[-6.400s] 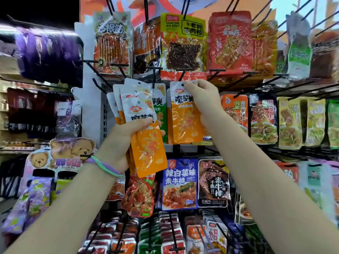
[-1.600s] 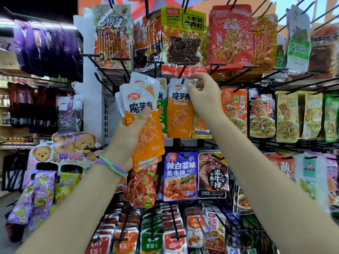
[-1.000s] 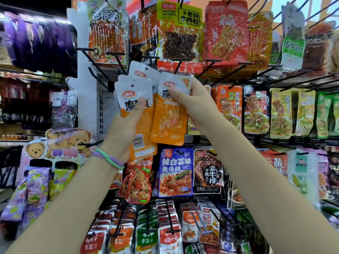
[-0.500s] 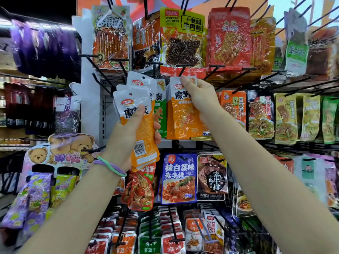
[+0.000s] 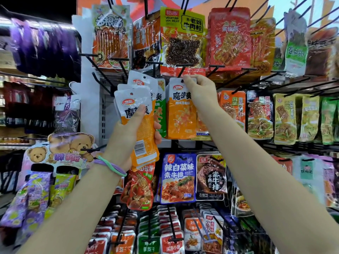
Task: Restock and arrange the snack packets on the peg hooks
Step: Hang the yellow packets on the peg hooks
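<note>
My left hand grips a fanned stack of orange-and-white snack packets, thumb across the front one, held up in front of the rack. My right hand pinches the white top corner of one more orange packet, whose hang hole sits at a black peg hook. A green packet of the same brand hangs just left of it, partly hidden behind the stack.
Rows of black peg hooks carry hanging snacks: a yellow-green vegetarian meat pack above, a blue packet and a dark one below, yellow packets to the right. A bear display stand stands at the left.
One second ago my right hand held the single orange packet loose and tilted beside the stack. It has since lifted it to the peg hook, where it now hangs straight.
</note>
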Demonstrator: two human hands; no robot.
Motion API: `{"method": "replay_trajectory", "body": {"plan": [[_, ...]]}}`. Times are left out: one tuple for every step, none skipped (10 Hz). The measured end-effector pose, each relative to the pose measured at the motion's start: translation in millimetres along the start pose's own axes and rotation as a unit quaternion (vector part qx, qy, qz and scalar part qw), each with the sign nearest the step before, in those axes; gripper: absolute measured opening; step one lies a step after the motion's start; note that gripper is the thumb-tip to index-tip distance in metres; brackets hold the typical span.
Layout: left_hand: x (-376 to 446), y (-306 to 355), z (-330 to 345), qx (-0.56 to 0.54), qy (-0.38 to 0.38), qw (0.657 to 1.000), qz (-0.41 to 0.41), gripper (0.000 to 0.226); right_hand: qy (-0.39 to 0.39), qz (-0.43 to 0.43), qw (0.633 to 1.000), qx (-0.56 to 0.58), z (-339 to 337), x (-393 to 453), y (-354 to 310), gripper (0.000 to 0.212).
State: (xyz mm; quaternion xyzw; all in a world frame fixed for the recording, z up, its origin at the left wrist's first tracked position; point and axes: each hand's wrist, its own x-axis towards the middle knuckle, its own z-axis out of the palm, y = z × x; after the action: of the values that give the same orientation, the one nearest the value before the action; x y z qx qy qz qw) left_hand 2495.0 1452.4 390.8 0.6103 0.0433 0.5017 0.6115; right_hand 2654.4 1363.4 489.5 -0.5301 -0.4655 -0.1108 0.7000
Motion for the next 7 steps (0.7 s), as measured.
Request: {"method": "replay_trajectory", "body": {"plan": [[-3.9, 1.5, 1.4, -0.011, 0.001, 1.000, -0.005, 0.051, 0.016, -0.074, 0.995, -0.063, -5.7, -8.3, 8.1, 0.019], [-7.1, 4.1, 2.3, -0.003, -0.014, 1.000, 0.000, 0.048, 0.069, -0.207, 0.961, -0.170, -8.4, -23.6, 11.1, 0.031], [-11.7, 7.7, 6.0, 0.015, -0.029, 0.999, 0.023, 0.046, 0.027, -0.221, 0.964, -0.144, -7.1, -43.9, -3.3, 0.024], [-18.6, 11.5, 12.8, 0.019, -0.046, 0.998, 0.034, 0.041, -0.152, -0.130, 0.973, -0.117, 1.0, -56.6, -15.0, 0.043], [-19.8, 10.4, 13.2, 0.020, -0.071, 0.996, 0.048, 0.033, -0.191, -0.100, 0.972, -0.089, 7.6, -61.1, -14.3, 0.051], [-22.9, 12.0, 12.8, 0.006, -0.094, 0.995, 0.034, 0.032, -0.191, -0.087, 0.975, -0.073, 4.9, -59.9, -10.5, 0.049], [-23.4, 14.2, 11.9, -0.001, -0.095, 0.995, 0.014, 0.034, -0.204, -0.055, 0.977, -0.022, 3.3, -57.9, -5.9, 0.038]]}}
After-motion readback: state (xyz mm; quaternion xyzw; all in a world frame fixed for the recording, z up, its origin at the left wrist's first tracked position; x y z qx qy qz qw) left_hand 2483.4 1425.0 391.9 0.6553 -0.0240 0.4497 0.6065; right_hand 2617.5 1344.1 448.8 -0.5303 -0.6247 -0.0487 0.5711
